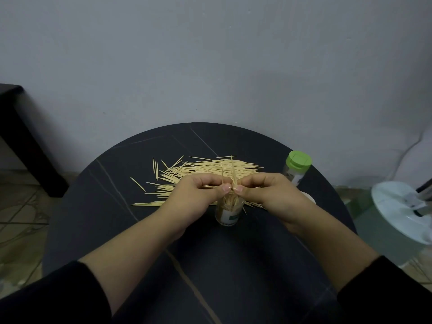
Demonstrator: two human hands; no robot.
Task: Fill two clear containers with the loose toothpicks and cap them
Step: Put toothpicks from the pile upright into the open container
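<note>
From the head camera I look down at a round dark table (210, 265) set against a pale wall. Both hands meet over an open clear container (228, 213) that stands upright near the table's middle, just in front of a wide pile of loose toothpicks (210, 168).

My left hand (196, 194) and right hand (268, 192) are curled, thumbs and fingertips pressed together. Between them they pinch a small upright bunch of toothpicks (232, 174) right above the container's mouth. The lower ends of the bunch seem to be inside the container already.

The open container holds toothpicks, maybe about half full, though the hands hide its rim. It has no cap on. A second clear container with a green cap (297, 168) stands at the right rear of the table, near the pile. I cannot tell whether it has toothpicks inside. A small white round object (309, 198) peeks out behind my right hand; it may be a lid, but most of it is hidden.

I judge the task to be in its early or middle part. Most toothpicks lie loose on the table, one container is being filled, and capping it is not yet done.
</note>
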